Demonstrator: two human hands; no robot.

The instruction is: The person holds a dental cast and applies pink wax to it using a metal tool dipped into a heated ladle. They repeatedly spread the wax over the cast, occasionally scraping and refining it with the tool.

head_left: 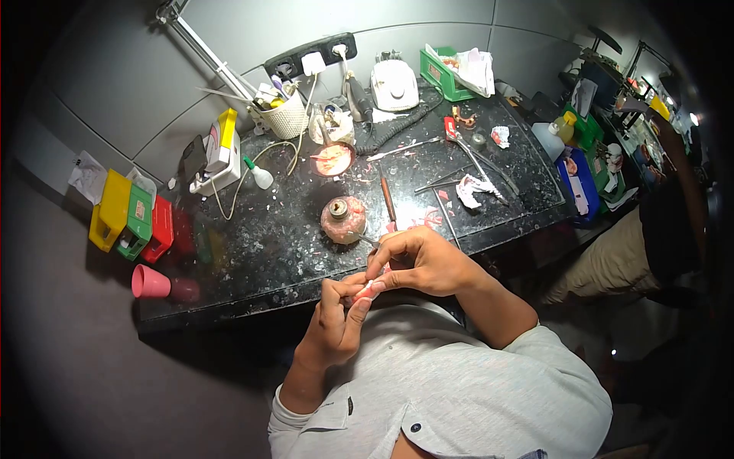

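Close to my body, in front of the bench edge, both hands meet around a small pink and white denture (368, 291). My left hand (334, 325) grips it, with the thumb and bent fingers pressed on its near side. From the right, my right hand (424, 264) pinches the same piece, its thumb on the white part. A thin metal tool tip (367, 239) sticks out by the right index finger; whether that hand holds it cannot be made out. Just beyond stands a wax-smeared spirit burner (344, 222). My fingers hide most of the denture.
A brown-handled wax knife (388, 200) lies on the black bench (267, 252), near a dish of pink wax (332, 159). A pink cup (149, 282) stands front left. Behind are a tool pot (284, 116) and green bin (443, 76). A person's trouser leg (604, 256) shows at right.
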